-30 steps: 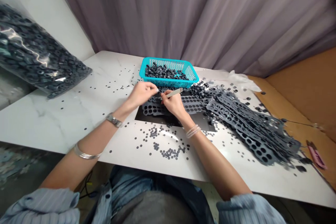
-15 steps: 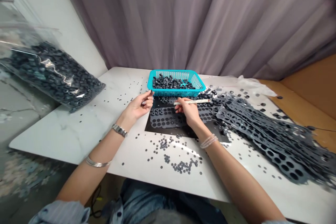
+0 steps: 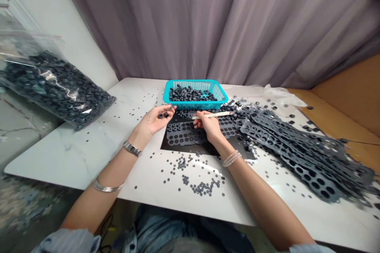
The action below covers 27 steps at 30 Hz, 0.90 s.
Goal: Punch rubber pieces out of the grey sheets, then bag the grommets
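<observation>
My left hand (image 3: 154,119) lies palm up just left of a black mat (image 3: 190,144), fingers curled loosely around a few small dark rubber rings (image 3: 162,115). My right hand (image 3: 209,125) grips a thin pale stick (image 3: 212,115) and rests on a grey perforated rubber sheet (image 3: 185,133) lying on the mat. The stick points right, toward a pile of punched-out grey sheets (image 3: 299,146). Just beyond both hands stands a teal plastic basket (image 3: 195,94) holding many dark rings.
A clear plastic bag full of dark rings (image 3: 52,83) sits at the left by the wall. Small dark discs (image 3: 200,185) are scattered over the white marble table (image 3: 89,142). Crumpled clear plastic (image 3: 280,95) lies at the back right. Brown cardboard (image 3: 341,118) borders the right side.
My left hand has drawn away from the sheet, turned palm up and now cradles a few rings. The right hand lifted its stick slightly off the sheet. The camera view rose.
</observation>
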Motion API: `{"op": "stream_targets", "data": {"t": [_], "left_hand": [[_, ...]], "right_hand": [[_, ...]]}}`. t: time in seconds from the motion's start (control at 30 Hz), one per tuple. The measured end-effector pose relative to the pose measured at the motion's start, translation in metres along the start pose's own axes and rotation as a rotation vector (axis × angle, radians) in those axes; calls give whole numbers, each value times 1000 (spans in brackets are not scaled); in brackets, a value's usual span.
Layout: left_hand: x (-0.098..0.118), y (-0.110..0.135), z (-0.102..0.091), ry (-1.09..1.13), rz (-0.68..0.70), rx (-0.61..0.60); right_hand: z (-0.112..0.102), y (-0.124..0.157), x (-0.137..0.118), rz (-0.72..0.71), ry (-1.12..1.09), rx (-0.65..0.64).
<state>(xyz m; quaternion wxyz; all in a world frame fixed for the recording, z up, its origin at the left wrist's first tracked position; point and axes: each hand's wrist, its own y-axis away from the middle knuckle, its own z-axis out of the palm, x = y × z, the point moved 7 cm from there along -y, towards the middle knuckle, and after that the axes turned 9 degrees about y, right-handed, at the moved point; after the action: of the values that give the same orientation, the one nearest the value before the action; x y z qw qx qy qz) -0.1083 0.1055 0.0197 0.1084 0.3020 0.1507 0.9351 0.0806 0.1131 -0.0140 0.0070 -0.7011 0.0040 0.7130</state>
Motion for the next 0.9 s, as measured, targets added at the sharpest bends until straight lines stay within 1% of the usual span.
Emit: {"op": "stream_targets", "data": {"t": [0.07,0.2,0.27,0.33,0.37,0.47,0.53,0.6,0.7,0.77,0.8,0.83,0.9], "left_hand": [[13,-11,19,-19,53,8],[41,-48,76,-91,173,-23],[45,-66,98,-184,166,-13],[42,-78,110,-377,131,4],[40,-81,113,-465,115,4],[36,-84,109,-616,102,-11],[38,-81,103,-675,140,-19],[42,-72,100,-818,261,-76],[41,-46,96,-1103,498,-210],[31,-26,84,-1271,546,-281],[18,-15,80,-1562,579,-385],[9,-7,70,-1674,557,-431],[-4,7,51,-1812,535,-478]], "right_hand": [[1,0,0,1,-4,1],[1,0,0,-2,5,-1],[0,1,-1,-4,16,-5],[-1,2,-2,-5,30,-12],[-2,3,-2,-6,36,-15],[-3,5,-3,-7,53,-23],[-3,6,-4,-9,66,-28],[-1,7,-4,-14,84,-35],[3,9,-4,-31,127,-51],[7,10,-4,-49,172,-65],[10,11,-4,-60,200,-72],[13,12,-5,-73,230,-81],[19,15,-6,-102,295,-106]]}}
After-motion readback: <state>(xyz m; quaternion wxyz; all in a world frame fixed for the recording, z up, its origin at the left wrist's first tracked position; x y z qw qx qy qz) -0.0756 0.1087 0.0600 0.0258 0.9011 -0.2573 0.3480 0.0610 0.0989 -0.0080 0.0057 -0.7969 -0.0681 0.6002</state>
